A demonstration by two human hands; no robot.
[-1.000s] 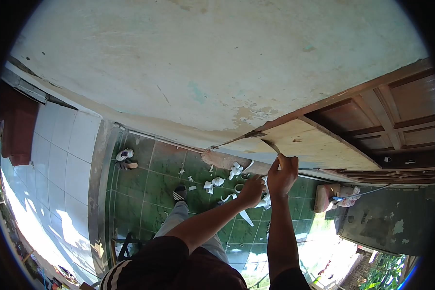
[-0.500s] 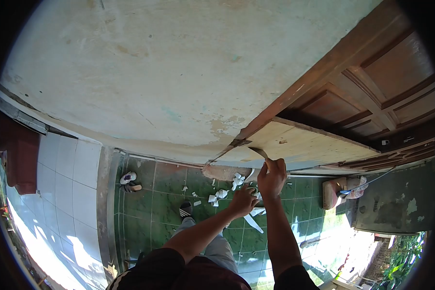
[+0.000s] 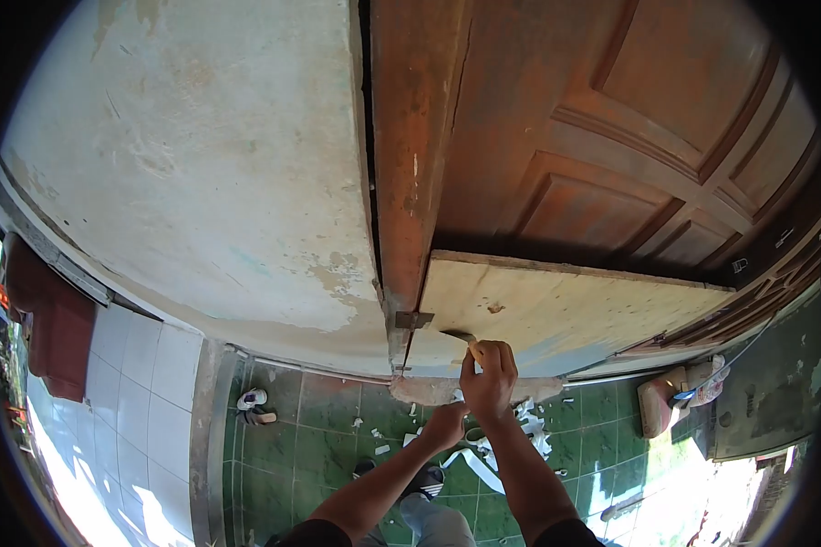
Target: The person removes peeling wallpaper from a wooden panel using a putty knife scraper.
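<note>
My right hand (image 3: pixel 490 378) is wrapped round the handle of a scraper (image 3: pixel 459 336). The scraper's blade lies against the pale plywood panel (image 3: pixel 556 305), near its left edge and close to a dark metal hinge (image 3: pixel 413 320). Lower and to the left, my left hand (image 3: pixel 447 426) is closed near my right wrist; what it holds, if anything, is too small to make out. White peeled scraps (image 3: pixel 533 430) and a long white strip (image 3: pixel 482 469) lie on the green tiled floor beneath my hands.
A brown panelled door (image 3: pixel 602 201) rises above the plywood, beside a worn pale wall (image 3: pixel 219 182). Shoes (image 3: pixel 252 399) stand on the floor at left. A reddish-brown block-like object (image 3: pixel 661 401) is at right, and a dark red seat (image 3: pixel 55 319) at far left.
The view has turned and shifted, showing more of the door. My left hand has closed and dropped lower beside my right wrist. The scraper stays in my right hand at the panel's left part.
</note>
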